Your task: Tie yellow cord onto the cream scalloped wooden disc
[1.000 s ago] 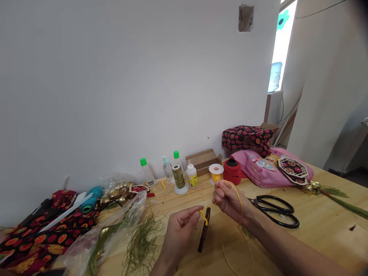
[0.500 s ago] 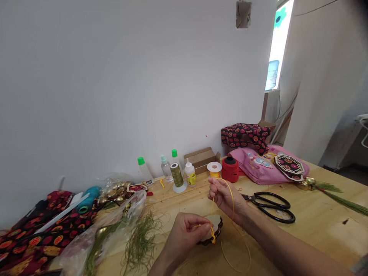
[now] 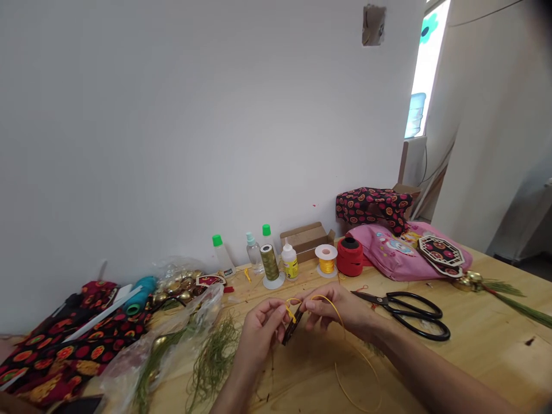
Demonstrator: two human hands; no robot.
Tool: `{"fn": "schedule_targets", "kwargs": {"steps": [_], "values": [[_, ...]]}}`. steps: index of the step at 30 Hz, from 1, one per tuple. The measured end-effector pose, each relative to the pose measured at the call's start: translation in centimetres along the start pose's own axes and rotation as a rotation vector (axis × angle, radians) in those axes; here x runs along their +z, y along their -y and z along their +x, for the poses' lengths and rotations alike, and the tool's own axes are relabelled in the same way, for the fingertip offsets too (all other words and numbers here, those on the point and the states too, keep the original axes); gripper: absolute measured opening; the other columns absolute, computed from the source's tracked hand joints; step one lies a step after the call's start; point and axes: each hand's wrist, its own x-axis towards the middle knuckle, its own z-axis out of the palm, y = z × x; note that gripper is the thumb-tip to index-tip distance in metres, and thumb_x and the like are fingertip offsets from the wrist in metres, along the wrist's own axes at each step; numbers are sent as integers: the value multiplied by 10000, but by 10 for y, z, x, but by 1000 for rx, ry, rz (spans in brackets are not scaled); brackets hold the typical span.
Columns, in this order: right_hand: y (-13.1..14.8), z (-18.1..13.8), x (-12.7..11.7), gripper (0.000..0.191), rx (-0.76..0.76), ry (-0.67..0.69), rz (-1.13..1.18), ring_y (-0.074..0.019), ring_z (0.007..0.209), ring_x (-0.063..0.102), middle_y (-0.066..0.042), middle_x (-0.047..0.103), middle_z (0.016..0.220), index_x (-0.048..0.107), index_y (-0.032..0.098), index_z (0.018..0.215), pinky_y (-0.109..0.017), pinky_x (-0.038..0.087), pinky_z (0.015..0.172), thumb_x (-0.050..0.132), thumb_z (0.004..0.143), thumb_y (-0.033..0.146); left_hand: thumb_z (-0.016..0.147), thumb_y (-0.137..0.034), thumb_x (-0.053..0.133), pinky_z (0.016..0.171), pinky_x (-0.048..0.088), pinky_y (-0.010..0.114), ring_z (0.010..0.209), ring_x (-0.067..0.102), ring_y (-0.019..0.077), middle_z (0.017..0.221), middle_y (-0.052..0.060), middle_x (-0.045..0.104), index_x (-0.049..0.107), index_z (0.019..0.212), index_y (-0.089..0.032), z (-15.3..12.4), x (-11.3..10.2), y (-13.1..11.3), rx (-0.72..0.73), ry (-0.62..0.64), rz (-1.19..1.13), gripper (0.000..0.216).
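Over the wooden table (image 3: 474,345), my left hand (image 3: 259,333) and my right hand (image 3: 340,310) meet around a small dark flat ornament piece (image 3: 292,328) seen edge-on. A yellow cord (image 3: 345,339) loops from the piece over my right hand and trails down onto the table. Both hands pinch the cord at the piece, fingertips nearly touching. Black scissors (image 3: 409,316) lie just right of my right hand.
Along the wall stand green-capped bottles (image 3: 222,256), an olive thread cone (image 3: 270,264), a glue bottle (image 3: 288,263), a yellow cord spool (image 3: 326,260), a red spool (image 3: 350,257) and a cardboard box (image 3: 304,238). Patterned cloth (image 3: 64,345), gold bells and green fibres (image 3: 211,362) lie left; a pink bag (image 3: 397,253) right.
My right hand has come down and left to meet my left hand at the piece. The cord loop has shrunk, and the piece has turned edge-on again.
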Motion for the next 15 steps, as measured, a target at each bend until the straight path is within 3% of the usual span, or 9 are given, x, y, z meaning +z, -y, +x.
{"fn": "schedule_targets", "kwargs": {"steps": [3,8,15], "values": [[-5,4,1,278,-121,-44,-61,-119,714,546,-66,587,891,650,153,771,-233,446,608,523,689,386,602,-331,607,293,193,126,322,391,20,540,-13,576,540,692,-125,1,0,1,6,-18,19,235],[-9,10,1,187,-372,-164,-351,-135,778,536,-51,600,818,660,192,750,-251,425,700,520,714,311,608,-314,603,336,331,141,456,495,83,552,-1,589,565,726,-130,5,-1,4,153,-73,80,223],[-14,11,-5,180,-325,-35,-544,-166,870,521,-57,618,828,664,193,730,-271,405,741,503,723,271,614,-330,592,365,321,161,385,441,67,511,-6,581,608,727,-116,12,-7,24,75,-60,200,242]]}}
